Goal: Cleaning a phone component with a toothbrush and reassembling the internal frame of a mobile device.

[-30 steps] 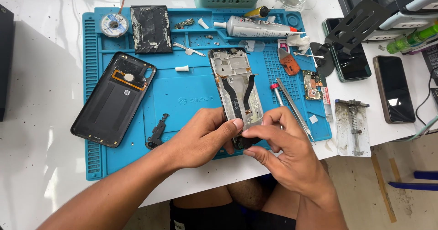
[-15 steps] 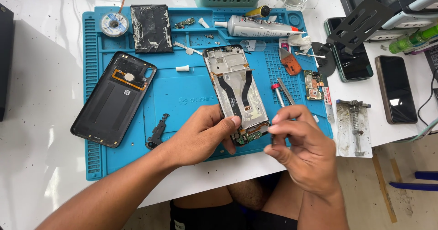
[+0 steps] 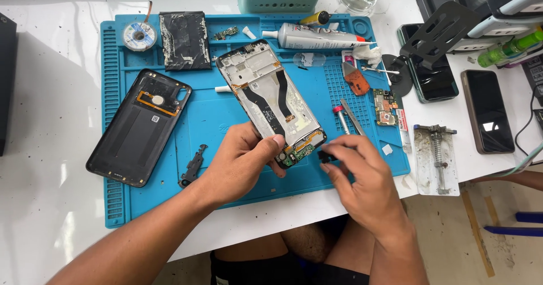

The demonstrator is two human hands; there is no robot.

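Left hand (image 3: 240,163) grips the opened phone frame (image 3: 271,101); right hand (image 3: 356,175) pinches what looks like a small black part (image 3: 324,156)

Open mat at nine o'clock, clutter at three.
Bare blue mat (image 3: 212,115) left of phone frame (image 3: 271,98); tweezers (image 3: 353,118), circuit board (image 3: 386,107) crowding right.
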